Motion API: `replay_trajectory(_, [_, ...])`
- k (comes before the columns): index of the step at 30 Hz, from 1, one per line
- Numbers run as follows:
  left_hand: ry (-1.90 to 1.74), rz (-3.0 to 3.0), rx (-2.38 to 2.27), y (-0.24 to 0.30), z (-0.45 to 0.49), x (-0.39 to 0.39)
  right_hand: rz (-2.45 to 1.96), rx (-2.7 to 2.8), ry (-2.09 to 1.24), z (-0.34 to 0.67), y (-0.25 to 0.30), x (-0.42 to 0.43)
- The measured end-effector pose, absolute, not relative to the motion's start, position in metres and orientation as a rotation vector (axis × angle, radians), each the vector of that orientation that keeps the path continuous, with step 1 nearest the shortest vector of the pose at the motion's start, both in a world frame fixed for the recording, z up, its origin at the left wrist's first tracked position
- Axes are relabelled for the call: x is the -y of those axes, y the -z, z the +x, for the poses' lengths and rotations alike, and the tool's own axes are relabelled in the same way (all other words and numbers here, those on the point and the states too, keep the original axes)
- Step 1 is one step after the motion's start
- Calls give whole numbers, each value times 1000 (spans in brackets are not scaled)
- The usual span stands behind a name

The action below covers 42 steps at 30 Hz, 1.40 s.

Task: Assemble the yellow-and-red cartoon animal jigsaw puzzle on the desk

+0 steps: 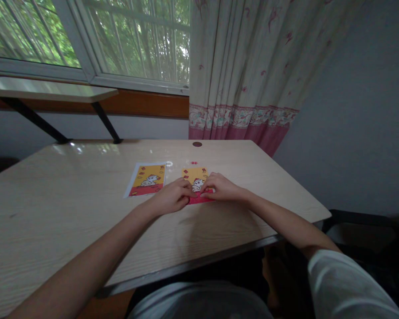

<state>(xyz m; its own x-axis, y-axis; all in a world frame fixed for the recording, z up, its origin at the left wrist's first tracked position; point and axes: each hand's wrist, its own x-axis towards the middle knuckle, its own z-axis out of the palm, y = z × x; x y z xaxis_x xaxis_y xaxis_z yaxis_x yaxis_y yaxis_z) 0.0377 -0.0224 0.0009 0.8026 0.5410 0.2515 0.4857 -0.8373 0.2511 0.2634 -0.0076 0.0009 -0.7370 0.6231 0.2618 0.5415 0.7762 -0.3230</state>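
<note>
A yellow-and-red picture [196, 173] with a white cartoon animal in a red hat lies flat on the table in front of me. My left hand [174, 195] rests on its lower left side, fingertips pinched together over the red part. From the right, my right hand [221, 187] touches the red part too, thumb and fingers closed together close to the left fingertips. Whatever is between the fingertips is too small or hidden to name. Left of my hands lies a similar picture sheet [149, 178] with a white border.
The pale wooden table [86, 212] has a round dark cable hole [197, 144] at the back. Small red bits [194, 163] lie beyond the picture. A raised shelf [53, 91] stands at the back left, below the window. A curtain [239, 79] hangs behind; a dark chair [362, 219] is at right.
</note>
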Motion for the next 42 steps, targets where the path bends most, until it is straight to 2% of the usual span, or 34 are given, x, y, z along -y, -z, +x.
replay_trajectory(21, [-425, 2865, -786, -3, 39, 24, -869, 2676, -217, 260, -2, 8])
replay_trajectory(33, [-490, 2827, -945, -4, 32, 18, -1194, 2551, -128, 244, 7, -111])
replay_trajectory(42, [-512, 2808, -967, -4, 32, 17, -1166, 2550, -166, 253, 13, -122])
